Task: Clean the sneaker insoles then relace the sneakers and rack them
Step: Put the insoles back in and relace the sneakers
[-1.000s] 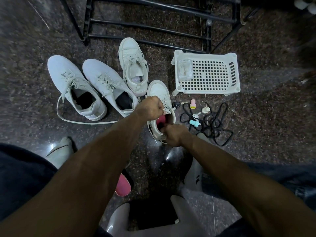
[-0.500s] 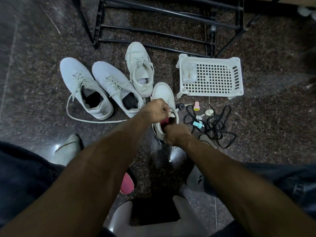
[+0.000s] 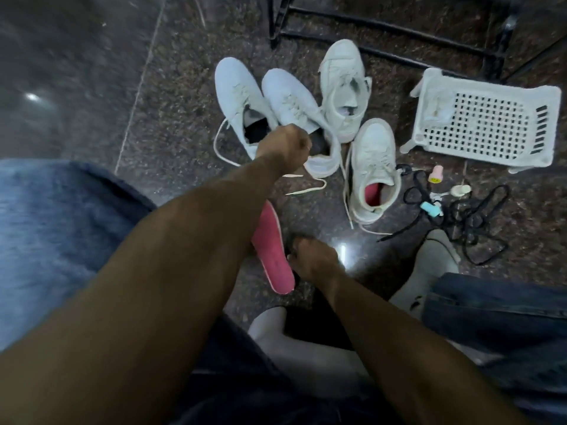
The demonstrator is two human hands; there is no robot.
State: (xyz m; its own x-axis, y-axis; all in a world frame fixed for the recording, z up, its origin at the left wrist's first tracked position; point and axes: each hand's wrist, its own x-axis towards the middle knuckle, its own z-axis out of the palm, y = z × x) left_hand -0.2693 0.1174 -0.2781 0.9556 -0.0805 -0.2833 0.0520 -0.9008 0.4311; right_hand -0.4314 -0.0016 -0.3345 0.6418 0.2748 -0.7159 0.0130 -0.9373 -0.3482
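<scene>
Four white sneakers sit on a dark speckled stone floor. A pale-blue-tinged pair [image 3: 245,102] lies at the left, toes pointing far, dark openings showing, one loose white lace [image 3: 303,185] trailing toward the near side. A cream sneaker [image 3: 343,87] stands far centre, tongue pulled open. Nearest right, another cream sneaker [image 3: 372,167] shows a pink insole [image 3: 372,193] inside its opening, laces hanging down both sides. A second pink insole [image 3: 273,256] lies near the centre, angled, partly hidden by a forearm. A black rack [image 3: 399,29] stands at the far edge.
</scene>
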